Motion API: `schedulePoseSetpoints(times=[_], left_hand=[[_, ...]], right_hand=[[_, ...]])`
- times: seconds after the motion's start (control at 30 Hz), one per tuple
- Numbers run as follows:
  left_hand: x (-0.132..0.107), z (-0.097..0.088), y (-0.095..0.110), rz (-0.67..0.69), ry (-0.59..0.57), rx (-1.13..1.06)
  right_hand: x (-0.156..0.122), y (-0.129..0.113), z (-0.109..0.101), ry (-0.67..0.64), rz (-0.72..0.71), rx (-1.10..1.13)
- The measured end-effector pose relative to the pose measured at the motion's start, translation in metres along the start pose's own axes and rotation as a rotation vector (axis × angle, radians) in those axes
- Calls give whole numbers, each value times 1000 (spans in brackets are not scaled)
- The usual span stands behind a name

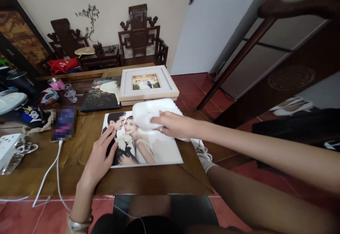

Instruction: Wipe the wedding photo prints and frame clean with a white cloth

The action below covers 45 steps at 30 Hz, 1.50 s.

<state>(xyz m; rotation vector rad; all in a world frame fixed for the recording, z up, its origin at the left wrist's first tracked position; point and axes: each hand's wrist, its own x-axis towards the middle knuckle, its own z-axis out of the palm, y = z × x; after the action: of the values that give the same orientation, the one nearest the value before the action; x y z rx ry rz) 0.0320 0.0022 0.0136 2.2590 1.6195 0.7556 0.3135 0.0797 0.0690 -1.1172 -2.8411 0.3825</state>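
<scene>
A large wedding photo print [156, 152] lies flat on the wooden table [127, 186], showing a couple in dark and white clothes. My left hand [102, 149] rests on its left side with fingers stretched out. On the upper right part of the print sits a folded white cloth [155, 110], and my right hand [172, 124] grips its right side, some fingers hidden against it. Behind the cloth are a light framed wedding photo [122, 85], apparently stacked on another frame, and a dark photo panel [102, 94].
At the left are a charging phone [63, 126] with a white cable [57, 166], a white power strip [10, 147], clear plastic cups [70, 95] and a pink cup [55, 83]. Carved wooden chairs [139, 32] stand beyond. A dark wooden chair arm [239, 60] rises at the right.
</scene>
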Motion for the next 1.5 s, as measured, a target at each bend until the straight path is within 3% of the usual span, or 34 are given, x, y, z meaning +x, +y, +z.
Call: schedulePoseSetpoints(times=[0.13,0.37,0.5,0.6,0.73,1.0,1.13,1.3,1.5], left_hand=[[1,1,0,3,10,-12],[0,3,-1,12,21,1],[1,3,-2,12,20,-1],[1,3,-2,11,16,4],[0,2,-2,-2,9,17],[0,1,-1,-3,5,18],[0,1,-2,4,6,17],[0,2,-3,3,8,11],[0,3,-3,3,9,15]], right_hand=[[12,6,1,54,-17,-10],[-32,-53,2,-122,142,71],[-61,-79,-6,-287,144,211],[-66,-86,-11,-305,119,235],[-51,-74,-14,-264,120,185],[-1,-9,-3,-53,127,-58],[3,-2,6,19,92,-95],[-18,-36,9,-51,140,-46],[-48,-80,-13,-276,127,192]])
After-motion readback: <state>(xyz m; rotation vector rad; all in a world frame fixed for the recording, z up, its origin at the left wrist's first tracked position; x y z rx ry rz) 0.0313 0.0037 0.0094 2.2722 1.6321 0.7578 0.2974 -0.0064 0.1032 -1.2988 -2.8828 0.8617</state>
